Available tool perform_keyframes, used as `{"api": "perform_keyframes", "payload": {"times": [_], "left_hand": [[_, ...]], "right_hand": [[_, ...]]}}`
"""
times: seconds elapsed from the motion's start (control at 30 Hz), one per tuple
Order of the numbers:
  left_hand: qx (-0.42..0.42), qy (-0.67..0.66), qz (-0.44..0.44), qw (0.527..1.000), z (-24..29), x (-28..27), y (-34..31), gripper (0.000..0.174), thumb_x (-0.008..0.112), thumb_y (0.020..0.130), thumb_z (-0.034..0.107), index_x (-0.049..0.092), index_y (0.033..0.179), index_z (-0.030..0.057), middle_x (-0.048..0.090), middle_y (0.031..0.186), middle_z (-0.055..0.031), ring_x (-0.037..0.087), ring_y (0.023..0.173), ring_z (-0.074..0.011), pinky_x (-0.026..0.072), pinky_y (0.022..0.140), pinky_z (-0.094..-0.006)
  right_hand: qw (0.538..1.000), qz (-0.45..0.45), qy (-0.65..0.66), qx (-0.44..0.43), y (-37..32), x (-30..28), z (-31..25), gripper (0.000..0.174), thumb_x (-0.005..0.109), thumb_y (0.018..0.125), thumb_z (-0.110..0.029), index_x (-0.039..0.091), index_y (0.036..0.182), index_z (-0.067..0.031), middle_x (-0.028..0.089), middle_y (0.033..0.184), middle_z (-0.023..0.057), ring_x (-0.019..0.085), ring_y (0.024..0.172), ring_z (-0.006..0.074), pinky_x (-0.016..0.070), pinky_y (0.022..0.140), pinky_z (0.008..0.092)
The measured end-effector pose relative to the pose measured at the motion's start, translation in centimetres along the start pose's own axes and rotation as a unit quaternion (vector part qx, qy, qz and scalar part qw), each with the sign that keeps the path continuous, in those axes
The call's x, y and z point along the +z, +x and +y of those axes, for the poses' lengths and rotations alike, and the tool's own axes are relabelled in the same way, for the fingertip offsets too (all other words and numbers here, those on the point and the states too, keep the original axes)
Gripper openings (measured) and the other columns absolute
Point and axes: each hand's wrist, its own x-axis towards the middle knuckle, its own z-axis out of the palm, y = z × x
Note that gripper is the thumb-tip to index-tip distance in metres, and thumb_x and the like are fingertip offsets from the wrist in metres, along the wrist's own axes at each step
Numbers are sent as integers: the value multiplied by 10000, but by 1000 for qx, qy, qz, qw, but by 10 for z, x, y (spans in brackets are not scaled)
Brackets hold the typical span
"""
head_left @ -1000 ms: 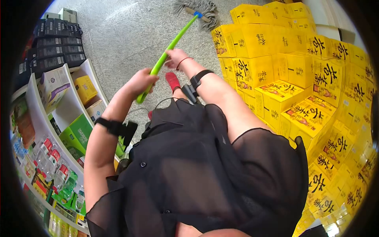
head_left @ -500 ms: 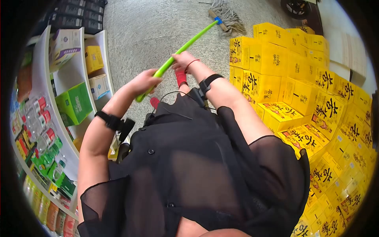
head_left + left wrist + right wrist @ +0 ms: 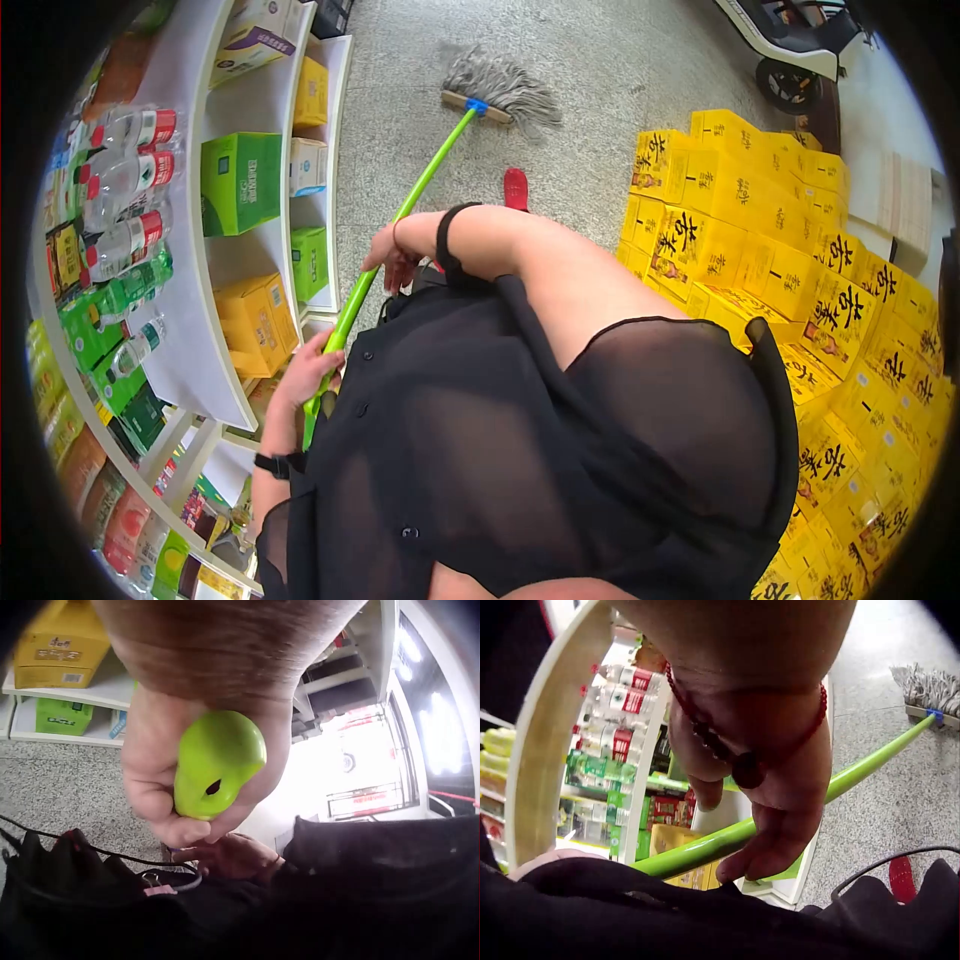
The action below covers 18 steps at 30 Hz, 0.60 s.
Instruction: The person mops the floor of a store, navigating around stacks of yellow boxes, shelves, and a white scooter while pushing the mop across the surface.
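Observation:
A mop with a long green handle (image 3: 425,180) slants across the head view, its grey string head (image 3: 505,85) lying on the floor at the far end. My left hand (image 3: 308,372) grips the handle near its top, low beside the black shirt. In the left wrist view the rounded handle end (image 3: 219,754), with a hole in it, pokes out of that fist. Farther down the handle, my right hand (image 3: 393,252) holds it with bent fingers (image 3: 769,844). A red bracelet (image 3: 705,735) circles the right wrist.
White shelves (image 3: 320,210) with boxes and bottles (image 3: 135,170) stand close on the left. Stacked yellow cartons (image 3: 740,200) fill the right side. A scooter wheel (image 3: 788,85) shows at the back right. A red shoe (image 3: 515,187) is on the speckled floor (image 3: 590,80).
The mop head has swung left and closer to the body. My left hand has dropped down and left beside the shelves; the right arm now reaches across the body. The view has turned too.

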Motion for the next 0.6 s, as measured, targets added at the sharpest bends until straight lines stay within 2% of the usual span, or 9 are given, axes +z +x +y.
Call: {"api": "perform_keyframes", "payload": {"times": [0.07,0.13,0.2,0.27,0.3,0.4,0.47,0.53,0.6], "left_hand": [[20,-59,-12,998,-18,-12,-12,497,520,813,88,360,1279,20,478,690,-32,460,498,-105,392,455,-212],[25,-106,-9,994,-20,-17,-13,477,523,818,96,374,1265,21,483,691,-36,457,473,-110,384,446,-211],[24,-102,8,994,-7,-27,-7,468,521,819,97,376,1257,20,485,690,-40,455,459,-113,379,438,-212],[21,-96,12,995,17,-27,12,459,520,821,99,378,1250,19,487,690,-43,453,444,-117,375,431,-214],[22,-103,6,994,32,-25,24,443,517,823,100,382,1237,16,489,689,-48,453,438,-120,371,423,-216],[40,-108,-5,993,82,-27,77,321,506,833,115,421,1127,16,490,687,-63,460,436,-125,364,405,-224],[62,-98,-11,993,125,-25,118,209,497,843,142,437,1012,34,488,684,-67,461,437,-125,365,397,-230],[66,-121,0,991,174,-8,158,189,492,847,155,434,985,39,486,677,-66,463,437,-126,365,391,-232],[68,-134,4,989,232,8,203,173,488,851,167,432,958,45,485,671,-65,464,436,-126,364,385,-234]], "right_hand": [[999,-10,-35,33,12,12,-20,520,403,895,-398,473,1120,66,574,1076,209,631,859,248,521,690,366],[999,19,-44,6,21,15,-30,510,395,900,-390,463,1139,56,571,1081,211,632,858,254,520,690,359],[997,70,-14,-30,19,10,-39,490,390,900,-388,501,1105,43,594,1037,205,634,845,268,519,693,370],[993,106,-51,-33,-15,-2,-55,475,390,895,-389,550,1041,35,619,984,188,638,810,274,517,683,387],[990,130,-7,-47,-13,-13,-59,471,398,887,-396,581,979,28,638,934,164,640,774,255,515,656,394],[977,192,-66,-60,-36,-74,-70,444,418,879,-382,577,967,23,646,890,141,642,730,227,517,604,379],[953,272,-23,-132,-33,-124,-71,361,471,858,-329,578,937,7,634,797,108,640,599,211,506,459,324],[932,322,48,-160,-78,-162,-82,340,496,850,-318,592,883,7,631,767,104,630,557,203,495,423,315],[924,339,21,-174,-99,-217,-92,326,516,842,-309,605,826,4,623,711,102,619,520,199,487,406,320]]}}
